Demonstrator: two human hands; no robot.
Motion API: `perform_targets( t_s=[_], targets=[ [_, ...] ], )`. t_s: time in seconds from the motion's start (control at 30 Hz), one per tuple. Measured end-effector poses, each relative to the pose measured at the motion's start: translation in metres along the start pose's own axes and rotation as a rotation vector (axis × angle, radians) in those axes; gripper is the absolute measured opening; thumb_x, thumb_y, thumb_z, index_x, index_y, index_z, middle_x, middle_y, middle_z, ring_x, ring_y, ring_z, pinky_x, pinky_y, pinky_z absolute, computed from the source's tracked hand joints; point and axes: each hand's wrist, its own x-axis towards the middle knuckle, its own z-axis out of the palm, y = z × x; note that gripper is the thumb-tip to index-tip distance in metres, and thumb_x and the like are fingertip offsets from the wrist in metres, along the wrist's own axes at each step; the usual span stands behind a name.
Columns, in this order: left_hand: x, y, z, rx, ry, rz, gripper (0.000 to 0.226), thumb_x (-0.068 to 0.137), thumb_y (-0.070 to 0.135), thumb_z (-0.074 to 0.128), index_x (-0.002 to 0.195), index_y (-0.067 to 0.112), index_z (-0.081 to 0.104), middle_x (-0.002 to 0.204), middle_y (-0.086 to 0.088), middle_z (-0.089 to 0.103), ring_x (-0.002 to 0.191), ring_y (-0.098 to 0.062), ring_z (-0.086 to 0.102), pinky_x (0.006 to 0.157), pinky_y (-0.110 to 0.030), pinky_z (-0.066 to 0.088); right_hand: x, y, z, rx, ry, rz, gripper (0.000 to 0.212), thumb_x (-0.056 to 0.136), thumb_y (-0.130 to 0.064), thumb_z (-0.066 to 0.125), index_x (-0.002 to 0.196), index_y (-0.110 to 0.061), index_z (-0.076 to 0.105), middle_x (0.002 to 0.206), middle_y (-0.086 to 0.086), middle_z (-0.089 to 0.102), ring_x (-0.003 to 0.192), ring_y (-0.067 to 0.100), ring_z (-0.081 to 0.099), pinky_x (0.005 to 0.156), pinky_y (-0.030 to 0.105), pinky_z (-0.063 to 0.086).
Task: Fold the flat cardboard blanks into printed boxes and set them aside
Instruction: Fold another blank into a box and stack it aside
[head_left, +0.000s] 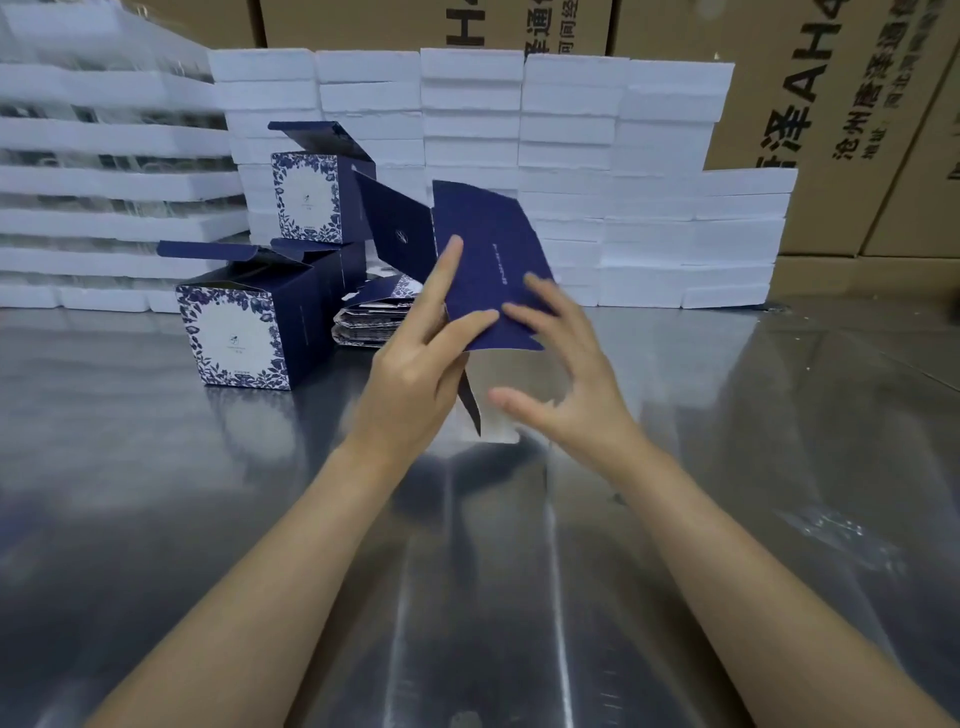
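both forearms reach forward above the surface (727, 389), meeting at a navy cardboard blank (488, 260) held in the air, tilted, with one panel swung open to its left. the left hand (415, 364) holds its lower edge, its grip pinched with forefinger laid up the panel; the right hand (566, 374) has its grip wide, fingers spread, fingertips on the panel. two folded boxes (244, 332), matte navy with white floral faces, stand at left, lids raised, beside a stack of flat blanks (369, 322). the surface is glossy metal. white foam slabs (571, 156) and brown cartons (831, 104) rise behind.
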Motion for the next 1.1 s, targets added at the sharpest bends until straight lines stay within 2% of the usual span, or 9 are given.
perform_targets(
  t_s=[0.2, 0.37, 0.43, 0.63, 0.73, 0.8, 0.9, 1.0, 1.1],
  targets=[
    [0.006, 0.006, 0.007, -0.217, 0.136, -0.11, 0.043, 0.095, -0.011, 0.046, 0.133, 0.009, 0.049, 0.153, -0.011, 0.029, 0.141, -0.024, 0.038, 0.098, -0.056, 0.048, 0.012, 0.0, 0.006, 0.173, 0.497, 0.399, 0.017, 0.088, -0.01, 0.063, 0.077, -0.023, 0.065, 0.088, -0.008, 0.058, 0.086, 0.005, 0.058, 0.078, 0.01, 0.04],
    [0.003, 0.0, 0.005, -0.086, 0.148, -0.325, 0.055, 0.085, -0.019, 0.042, 0.135, 0.003, 0.048, 0.148, -0.006, 0.036, 0.135, -0.004, 0.035, 0.103, -0.013, 0.036, 0.01, 0.016, -0.005, 0.526, 0.933, 0.63, 0.024, 0.078, 0.008, 0.044, 0.072, -0.015, 0.048, 0.083, 0.004, 0.05, 0.062, 0.005, 0.041, 0.062, 0.02, 0.039],
    [-0.002, -0.003, 0.009, -0.085, 0.065, -0.357, 0.048, 0.088, -0.01, 0.047, 0.134, 0.003, 0.05, 0.142, -0.007, 0.044, 0.128, -0.003, 0.04, 0.103, -0.021, 0.04, 0.011, 0.019, -0.005, 0.502, 0.995, 0.712, 0.03, 0.08, 0.007, 0.046, 0.064, -0.019, 0.045, 0.088, 0.006, 0.044, 0.061, 0.01, 0.036, 0.061, 0.025, 0.035],
    [-0.019, 0.001, 0.028, -0.455, -0.465, -0.666, 0.115, 0.065, 0.066, 0.072, 0.154, 0.037, 0.005, 0.16, 0.022, 0.011, 0.143, 0.007, 0.017, 0.118, -0.026, 0.02, 0.011, 0.006, 0.009, 0.639, 0.914, 0.685, 0.029, 0.076, 0.003, 0.051, 0.058, -0.02, 0.051, 0.087, 0.009, 0.048, 0.051, -0.001, 0.042, 0.054, 0.012, 0.036],
    [-0.02, 0.0, 0.034, -0.575, -0.279, -0.708, 0.086, 0.082, 0.03, 0.069, 0.153, 0.03, 0.02, 0.15, 0.022, 0.037, 0.137, 0.006, 0.034, 0.114, -0.027, 0.03, 0.01, 0.001, 0.014, 0.836, 0.749, 0.678, 0.034, 0.081, -0.005, 0.062, 0.05, -0.019, 0.057, 0.071, 0.008, 0.054, 0.053, 0.005, 0.054, 0.057, 0.021, 0.05],
    [-0.018, -0.004, 0.03, -0.568, -0.09, -0.788, 0.053, 0.089, 0.007, 0.051, 0.139, 0.025, 0.047, 0.116, 0.033, 0.062, 0.105, 0.015, 0.056, 0.09, -0.009, 0.042, 0.008, 0.001, 0.016, 0.869, 0.636, 0.666, 0.029, 0.091, -0.013, 0.063, 0.063, -0.013, 0.065, 0.073, 0.003, 0.066, 0.068, 0.01, 0.065, 0.076, 0.033, 0.059],
    [-0.013, -0.012, 0.021, -0.45, 0.091, -0.875, 0.04, 0.093, -0.004, 0.043, 0.119, 0.02, 0.061, 0.106, 0.011, 0.068, 0.095, -0.005, 0.062, 0.085, -0.023, 0.047, 0.004, 0.009, 0.016, 0.609, 0.665, 0.648, 0.011, 0.094, -0.015, 0.06, 0.086, -0.023, 0.059, 0.086, 0.001, 0.069, 0.077, 0.015, 0.064, 0.091, 0.05, 0.053],
    [-0.009, -0.02, 0.017, -0.514, 0.254, -0.936, 0.022, 0.097, 0.001, 0.049, 0.105, 0.017, 0.062, 0.104, -0.003, 0.069, 0.099, -0.018, 0.064, 0.089, -0.036, 0.052, -0.002, 0.019, 0.01, 0.408, 0.724, 0.475, 0.04, 0.091, -0.009, 0.061, 0.105, -0.039, 0.038, 0.109, -0.009, 0.059, 0.067, 0.007, 0.065, 0.076, 0.042, 0.058],
    [-0.01, -0.028, 0.014, -0.6, 0.391, -0.991, 0.015, 0.099, 0.012, 0.053, 0.089, 0.018, 0.063, 0.077, 0.013, 0.072, 0.077, -0.001, 0.068, 0.068, -0.023, 0.056, -0.005, 0.029, 0.003, 0.232, 0.656, 0.282, 0.044, 0.091, -0.002, 0.057, 0.107, -0.039, 0.04, 0.112, -0.027, 0.051, 0.066, -0.004, 0.061, 0.061, 0.027, 0.052]
  ],
)
